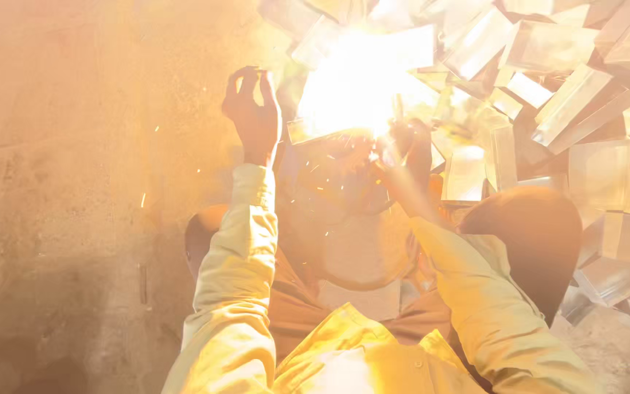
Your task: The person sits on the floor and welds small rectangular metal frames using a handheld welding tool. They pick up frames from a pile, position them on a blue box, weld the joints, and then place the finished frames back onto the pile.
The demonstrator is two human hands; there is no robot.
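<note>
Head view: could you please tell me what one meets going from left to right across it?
Bare concrete floor → left hand on a yellow sleeve → blinding white-yellow glare with sparks → right hand → heap of pale rectangular metal pieces.

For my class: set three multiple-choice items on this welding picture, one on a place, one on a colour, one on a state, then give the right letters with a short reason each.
1. Where does the pile of metal blocks lie?
A. upper right
B. lower left
C. behind the person

2. What colour are the sleeves?
A. blue
B. yellow
C. black

3. What is the state of the bright glare between the left hand and right hand?
A. dark and cold
B. blazing, throwing sparks
C. covered by a cloth

Answers: 1 A, the blocks fill the upper right of the view. 2 B, both arms wear yellow cloth. 3 B, the white light washes out the middle and sparks scatter below it.
</note>
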